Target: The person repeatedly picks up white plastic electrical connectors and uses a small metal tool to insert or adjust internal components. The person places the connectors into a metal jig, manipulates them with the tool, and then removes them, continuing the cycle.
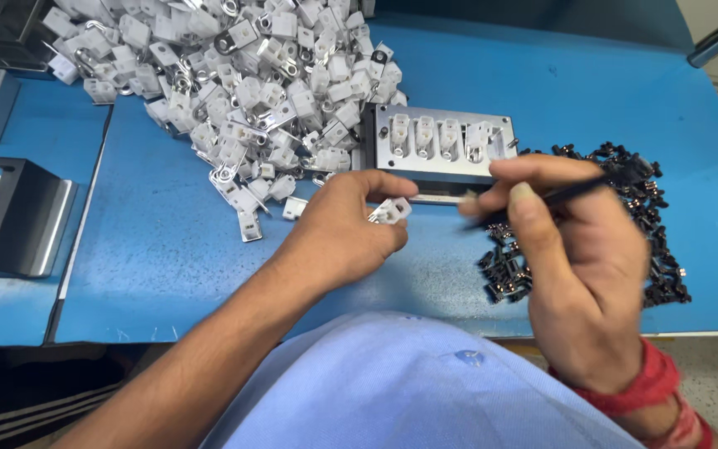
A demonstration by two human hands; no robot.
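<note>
Shirt (409, 382): ours, at the table's (168, 241) near edge.
Left hand (338, 229): fingers pinch a white plug (390, 211).
Right hand (579, 266): we grip a dark tool (542, 202).
Room: bare blue at the near-left.

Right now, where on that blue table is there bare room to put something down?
The blue mat is bare left of the left hand, below the white connector pile. Another bare stretch lies above the metal fixture, toward the far right edge. It is crowded between the hands, and the black parts heap fills the spot beside the right hand.
</note>
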